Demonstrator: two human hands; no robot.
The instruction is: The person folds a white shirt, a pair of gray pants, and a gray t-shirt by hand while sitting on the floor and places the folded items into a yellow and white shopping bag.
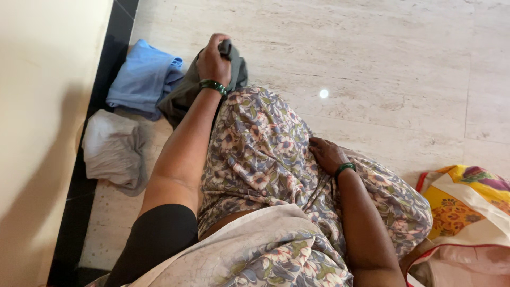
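On the marble floor, ahead of the raised knee, a dark grey garment is gripped at its top edge by the closed left hand. Well behind, the right hand is rested loosely curled on the floral-clad thigh, holding nothing.

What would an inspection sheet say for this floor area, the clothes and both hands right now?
Surface: pale marble-look tiled floor with a dark border strip along the cream wall.
Job's things: dark grey-green folded cloth garment, gripped at its top edge by the left hand.
Clutter: light blue folded cloth and crumpled white-grey cloth by the wall; yellow floral fabric bag at right.
Hands: left hand closed on the garment; right hand resting on the floral-clad knee, holding nothing.
Cables: nothing seen.
Surroundings: cream wall at left; a bright light spot on the floor.
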